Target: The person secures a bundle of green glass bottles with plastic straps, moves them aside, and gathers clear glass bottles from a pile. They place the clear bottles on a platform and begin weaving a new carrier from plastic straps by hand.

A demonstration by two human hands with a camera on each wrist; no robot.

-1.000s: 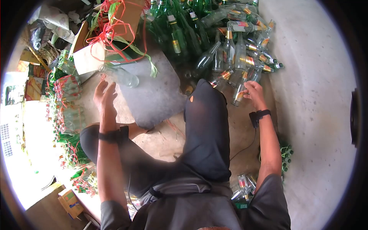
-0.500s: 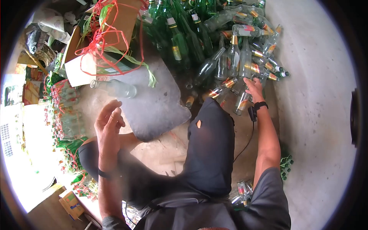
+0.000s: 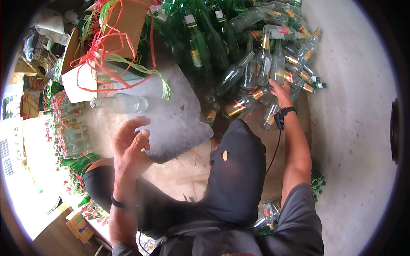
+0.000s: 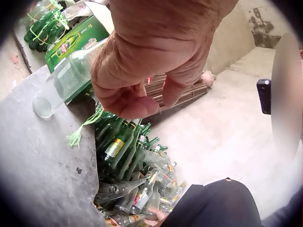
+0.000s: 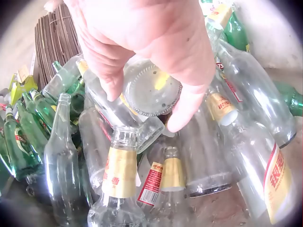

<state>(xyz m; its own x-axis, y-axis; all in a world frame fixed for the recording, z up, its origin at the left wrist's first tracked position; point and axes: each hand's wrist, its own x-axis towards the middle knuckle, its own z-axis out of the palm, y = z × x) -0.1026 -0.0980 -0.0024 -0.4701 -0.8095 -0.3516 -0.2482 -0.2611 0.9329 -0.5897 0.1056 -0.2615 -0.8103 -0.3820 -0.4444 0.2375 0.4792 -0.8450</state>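
Note:
My left hand [image 3: 131, 147] hovers over the near left edge of a grey slab [image 3: 171, 115], fingers loosely bent and holding nothing. Just beyond its fingertips a clear glass bottle [image 3: 124, 103] lies on its side on the slab; in the left wrist view this bottle [image 4: 71, 80] lies left of the hand. My right hand [image 3: 282, 94] is at the right part of the bottle pile. In the right wrist view, thumb and fingers curve round both sides of a clear bottle's round base [image 5: 150, 90]. Clear bottles with gold neck labels [image 5: 119, 172] surround that hand.
Green bottles [image 3: 198, 47] are heaped behind the slab. A cardboard box [image 3: 124, 32] with red plastic string [image 3: 100, 57] stands at the back left. Bundled bottles [image 3: 74, 136] line the left side. A pale wall [image 3: 346, 106] rises on the right; my bent knee [image 3: 237, 149] sits between my hands.
My left hand has come back from beside the lying bottle, towards me and right, so more of that bottle shows. My right hand has moved a little farther into the pile.

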